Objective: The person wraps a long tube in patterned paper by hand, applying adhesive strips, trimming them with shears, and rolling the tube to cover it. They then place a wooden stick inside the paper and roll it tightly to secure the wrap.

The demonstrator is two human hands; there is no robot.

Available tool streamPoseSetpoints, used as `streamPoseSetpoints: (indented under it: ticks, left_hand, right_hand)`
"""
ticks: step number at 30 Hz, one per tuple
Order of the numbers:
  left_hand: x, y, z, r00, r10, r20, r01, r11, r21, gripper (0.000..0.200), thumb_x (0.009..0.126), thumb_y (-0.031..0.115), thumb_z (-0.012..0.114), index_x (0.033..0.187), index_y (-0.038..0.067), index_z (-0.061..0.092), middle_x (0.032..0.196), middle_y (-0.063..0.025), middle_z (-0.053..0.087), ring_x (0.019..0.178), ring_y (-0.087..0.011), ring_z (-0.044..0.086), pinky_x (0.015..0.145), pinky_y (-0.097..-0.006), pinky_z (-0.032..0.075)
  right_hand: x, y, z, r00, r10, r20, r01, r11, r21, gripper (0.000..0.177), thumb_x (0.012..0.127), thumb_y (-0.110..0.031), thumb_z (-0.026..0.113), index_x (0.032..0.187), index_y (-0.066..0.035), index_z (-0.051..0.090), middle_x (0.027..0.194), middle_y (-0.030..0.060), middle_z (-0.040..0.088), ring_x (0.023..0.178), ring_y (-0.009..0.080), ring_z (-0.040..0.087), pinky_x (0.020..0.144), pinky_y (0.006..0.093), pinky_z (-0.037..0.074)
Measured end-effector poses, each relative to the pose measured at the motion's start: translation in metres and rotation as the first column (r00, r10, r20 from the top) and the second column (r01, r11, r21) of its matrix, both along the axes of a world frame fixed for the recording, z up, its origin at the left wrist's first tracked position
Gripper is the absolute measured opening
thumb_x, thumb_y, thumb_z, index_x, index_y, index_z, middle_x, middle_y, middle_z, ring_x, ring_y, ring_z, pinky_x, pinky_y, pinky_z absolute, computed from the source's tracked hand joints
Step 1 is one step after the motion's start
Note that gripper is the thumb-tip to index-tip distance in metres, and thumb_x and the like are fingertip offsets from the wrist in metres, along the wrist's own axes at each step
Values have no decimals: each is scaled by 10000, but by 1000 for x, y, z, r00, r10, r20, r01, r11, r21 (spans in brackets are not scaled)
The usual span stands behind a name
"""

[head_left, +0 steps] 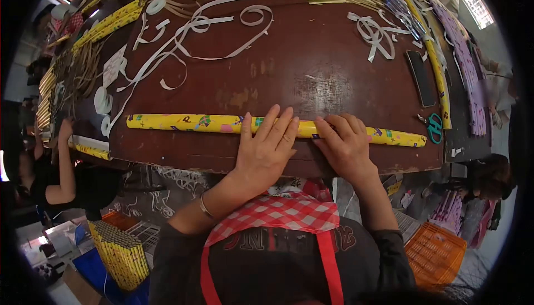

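A long, thin roll of yellow patterned paper lies across the near side of the dark red table, parallel to its front edge. My left hand rests flat on the middle of the roll, fingers stretched out and pointing away from me. To the right, my right hand has its fingers bent over the same roll, thumb on the near side. Teal-handled scissors lie just beyond the roll's right end. Whatever is under my palms is hidden.
White strips curl over the table's left half, with more strips at the upper right. A black phone lies near the right edge. Finished yellow rolls stand lower left, an orange crate lower right. Another person's arm is at left.
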State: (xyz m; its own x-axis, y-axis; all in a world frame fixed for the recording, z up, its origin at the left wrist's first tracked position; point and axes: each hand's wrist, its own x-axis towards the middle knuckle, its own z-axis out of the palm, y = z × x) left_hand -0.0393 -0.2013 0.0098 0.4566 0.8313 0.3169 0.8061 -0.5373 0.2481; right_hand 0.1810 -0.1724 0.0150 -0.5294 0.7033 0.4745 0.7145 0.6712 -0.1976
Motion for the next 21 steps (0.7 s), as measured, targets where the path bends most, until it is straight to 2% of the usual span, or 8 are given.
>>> streamPoseSetpoints:
  ticks: [4,6,7,11,13,16,21]
  left_hand:
    - [-22,-2,-2,999,43,12,-43,999,12,607,796,186,751,1357,67,551,1431,-104,513,1353,-288,459,1079,-610,297]
    - [-35,1,-6,997,75,27,-77,994,75,535,799,176,753,1307,100,605,1389,-83,556,1314,-278,500,1059,-582,319]
    - [-36,2,-3,996,79,30,-82,990,110,471,797,163,760,1252,124,644,1325,-79,595,1246,-285,544,1026,-548,346]
    - [-34,12,7,997,39,70,-46,994,103,442,763,129,776,1189,116,660,1242,-81,612,1154,-286,574,960,-490,400]
    - [-29,20,10,980,-58,190,40,995,95,378,722,113,764,1089,125,674,1072,-50,634,1024,-244,601,849,-424,428]
    - [-28,24,5,979,-92,184,63,986,157,320,712,92,750,1021,114,669,1032,-42,624,971,-240,606,793,-389,428]
    - [-28,21,-4,972,-106,209,59,973,223,256,729,86,726,979,108,676,1044,-43,635,978,-241,616,800,-395,429]
  right_hand:
    - [1,1,0,1000,7,7,-6,1000,-4,478,728,-159,780,1177,-80,634,1051,81,619,941,277,597,789,416,460]
    - [2,1,0,1000,0,5,0,1000,-2,478,729,-161,781,1176,-80,635,1049,80,619,935,276,597,786,415,460]
    - [2,1,0,1000,2,1,-2,1000,1,477,730,-164,781,1177,-80,635,1046,79,618,934,275,596,787,415,460]
    - [2,1,-2,1000,4,-8,-4,1000,0,480,732,-171,781,1181,-84,633,1035,75,611,936,274,591,790,416,460]
    - [2,1,-1,1000,-1,1,1,1000,-3,483,732,-173,782,1183,-86,632,1033,74,608,939,274,589,792,417,460]
    - [2,1,-1,1000,-5,4,5,1000,-9,489,732,-175,783,1188,-88,629,1030,74,602,944,275,586,795,418,460]
    - [3,1,-2,1000,-1,-7,1,1000,-9,498,731,-176,783,1195,-89,625,1030,75,600,947,276,584,801,419,460]
